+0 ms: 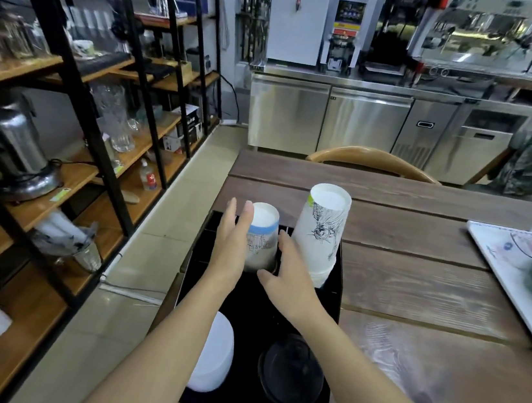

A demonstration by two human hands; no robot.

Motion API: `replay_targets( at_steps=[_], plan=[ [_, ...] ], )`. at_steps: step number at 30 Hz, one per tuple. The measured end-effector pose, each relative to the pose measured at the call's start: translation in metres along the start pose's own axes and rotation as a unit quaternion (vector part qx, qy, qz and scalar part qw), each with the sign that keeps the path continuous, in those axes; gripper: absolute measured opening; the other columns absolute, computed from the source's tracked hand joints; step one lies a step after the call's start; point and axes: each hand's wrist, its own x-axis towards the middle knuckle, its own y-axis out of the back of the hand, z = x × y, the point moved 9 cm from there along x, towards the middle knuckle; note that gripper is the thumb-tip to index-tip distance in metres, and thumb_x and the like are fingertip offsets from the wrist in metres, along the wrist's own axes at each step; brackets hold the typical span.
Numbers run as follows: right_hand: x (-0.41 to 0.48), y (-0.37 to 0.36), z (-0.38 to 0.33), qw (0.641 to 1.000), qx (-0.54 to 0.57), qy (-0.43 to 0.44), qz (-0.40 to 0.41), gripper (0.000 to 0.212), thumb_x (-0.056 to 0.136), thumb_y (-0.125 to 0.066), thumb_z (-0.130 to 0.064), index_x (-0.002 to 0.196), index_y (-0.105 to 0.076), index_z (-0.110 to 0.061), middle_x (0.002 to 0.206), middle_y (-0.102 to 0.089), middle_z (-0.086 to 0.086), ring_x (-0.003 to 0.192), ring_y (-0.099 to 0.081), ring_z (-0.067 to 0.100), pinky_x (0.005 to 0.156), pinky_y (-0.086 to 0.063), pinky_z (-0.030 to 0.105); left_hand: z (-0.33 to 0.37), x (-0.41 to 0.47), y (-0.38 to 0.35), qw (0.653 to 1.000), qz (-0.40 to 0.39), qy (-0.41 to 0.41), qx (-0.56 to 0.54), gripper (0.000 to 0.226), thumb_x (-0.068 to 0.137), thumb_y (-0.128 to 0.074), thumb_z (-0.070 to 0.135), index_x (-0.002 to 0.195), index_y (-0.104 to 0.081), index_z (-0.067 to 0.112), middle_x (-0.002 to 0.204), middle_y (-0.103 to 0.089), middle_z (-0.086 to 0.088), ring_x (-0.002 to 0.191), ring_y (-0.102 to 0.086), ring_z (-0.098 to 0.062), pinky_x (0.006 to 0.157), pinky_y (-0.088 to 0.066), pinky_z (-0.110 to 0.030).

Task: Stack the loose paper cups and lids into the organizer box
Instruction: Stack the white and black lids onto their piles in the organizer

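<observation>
The blue-rimmed cup stack (261,238) stood upright (base up) between both hands: left hand (231,240) flat, ungripping against its side; right hand (286,268) loose beside its base.

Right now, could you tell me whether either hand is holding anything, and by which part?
The left hand lies open against the side wall of the blue-rimmed cup; the right hand is at its base. No closed grip shows.

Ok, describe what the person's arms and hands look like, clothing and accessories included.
Both forearms are bare right up to the bottom edge of the picture: no sleeves show. The left hand and the right hand wear no gloves, and no watch, bracelet or ring can be seen. The fingers are slim, with short, unpainted nails.
</observation>
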Motion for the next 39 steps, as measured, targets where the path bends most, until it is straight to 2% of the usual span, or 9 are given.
replay_targets(
  at_steps=[3, 8, 12, 18, 21, 25, 29, 35, 39],
  plan=[
    [0.011, -0.009, 0.003, 0.998, 0.048, -0.042, -0.021, 0.063, 0.073, -0.056, 0.007, 0.128, -0.034, -0.014, 0.122, -0.052, 0.002, 0.113, -0.051, 0.015, 0.1, -0.041, 0.026, -0.017, 0.003, -0.001, 0.997, -0.032, 0.067, -0.039, 0.069, 0.088, -0.036, 0.061, 0.146, -0.023, 0.027, 0.148, -0.034, 0.008, 0.12, -0.038, -0.001, 0.089, -0.035, -0.016],
    [0.018, -0.013, 0.005, 0.997, 0.067, -0.043, -0.024, 0.063, 0.07, -0.053, 0.013, 0.125, -0.036, -0.012, 0.106, -0.053, -0.001, 0.091, -0.053, 0.003, 0.075, -0.043, 0.004, -0.023, -0.001, -0.009, 0.994, -0.084, 0.073, -0.017, 0.054, 0.09, -0.032, 0.058, 0.128, -0.052, 0.025, 0.126, -0.061, -0.001, 0.113, -0.059, -0.012, 0.093, -0.048, -0.029],
    [0.024, -0.008, 0.012, 0.994, 0.095, -0.051, -0.006, 0.058, 0.071, -0.058, 0.011, 0.121, -0.042, -0.014, 0.119, -0.057, 0.008, 0.107, -0.056, 0.016, 0.089, -0.046, 0.022, -0.021, -0.003, -0.005, 0.997, -0.06, 0.04, 0.009, 0.05, 0.091, -0.038, 0.053, 0.132, -0.048, 0.026, 0.133, -0.055, 0.004, 0.123, -0.05, -0.011, 0.105, -0.039, -0.033],
    [0.018, -0.003, 0.009, 0.997, 0.073, -0.013, 0.022, 0.054, 0.07, -0.059, 0.009, 0.119, -0.047, -0.011, 0.116, -0.06, 0.005, 0.107, -0.057, 0.013, 0.091, -0.048, 0.023, -0.02, -0.01, -0.003, 0.998, -0.044, 0.033, 0.023, 0.06, 0.088, -0.044, 0.052, 0.141, -0.034, 0.025, 0.149, -0.035, 0.001, 0.136, -0.034, -0.012, 0.115, -0.027, -0.041],
    [0.004, 0.013, 0.013, 0.996, 0.022, -0.011, 0.084, 0.038, 0.079, -0.055, 0.004, 0.115, -0.053, -0.009, 0.109, -0.059, 0.006, 0.097, -0.057, 0.017, 0.09, -0.048, 0.031, -0.011, -0.023, 0.008, 0.995, 0.007, -0.027, 0.097, 0.059, 0.09, -0.053, 0.036, 0.142, -0.032, 0.019, 0.148, -0.031, 0.003, 0.136, -0.028, -0.009, 0.115, -0.022, -0.03],
    [-0.019, 0.037, 0.021, 0.995, -0.002, -0.004, 0.098, 0.015, 0.085, -0.059, -0.006, 0.096, -0.064, -0.015, 0.082, -0.063, -0.007, 0.068, -0.055, -0.006, 0.067, -0.042, 0.004, -0.001, -0.065, 0.006, 0.965, 0.016, -0.159, 0.207, 0.039, 0.085, -0.059, 0.022, 0.122, -0.05, 0.013, 0.119, -0.05, 0.006, 0.113, -0.045, -0.008, 0.096, -0.03, -0.006],
    [-0.044, 0.052, 0.036, 0.997, -0.024, -0.031, 0.06, 0.01, 0.083, -0.065, -0.011, 0.084, -0.064, -0.021, 0.075, -0.063, -0.013, 0.067, -0.055, -0.001, 0.064, -0.041, 0.007, -0.03, -0.092, -0.011, 0.958, -0.078, -0.106, 0.254, 0.024, 0.088, -0.058, 0.021, 0.112, -0.056, 0.019, 0.105, -0.061, 0.006, 0.103, -0.056, -0.01, 0.094, -0.045, -0.028],
    [-0.083, 0.053, 0.081, 0.97, -0.191, -0.151, -0.024, 0.034, 0.082, -0.065, -0.037, 0.109, -0.062, -0.016, 0.093, -0.062, -0.003, 0.087, -0.058, 0.014, 0.072, -0.041, 0.023, -0.054, -0.111, -0.019, 0.905, -0.142, -0.042, 0.398, 0.036, 0.09, -0.049, 0.039, 0.12, -0.051, 0.018, 0.119, -0.058, -0.001, 0.107, -0.056, -0.018, 0.085, -0.045, -0.03],
    [-0.103, 0.043, 0.091, 0.971, -0.159, -0.172, -0.055, 0.029, 0.083, -0.064, -0.034, 0.106, -0.064, -0.017, 0.097, -0.067, -0.001, 0.096, -0.062, 0.018, 0.079, -0.048, 0.03, -0.081, -0.125, -0.022, 0.884, -0.229, 0.067, 0.402, 0.049, 0.09, -0.046, 0.045, 0.131, -0.042, 0.02, 0.132, -0.052, -0.002, 0.116, -0.052, -0.02, 0.092, -0.046, -0.035]
  ],
)
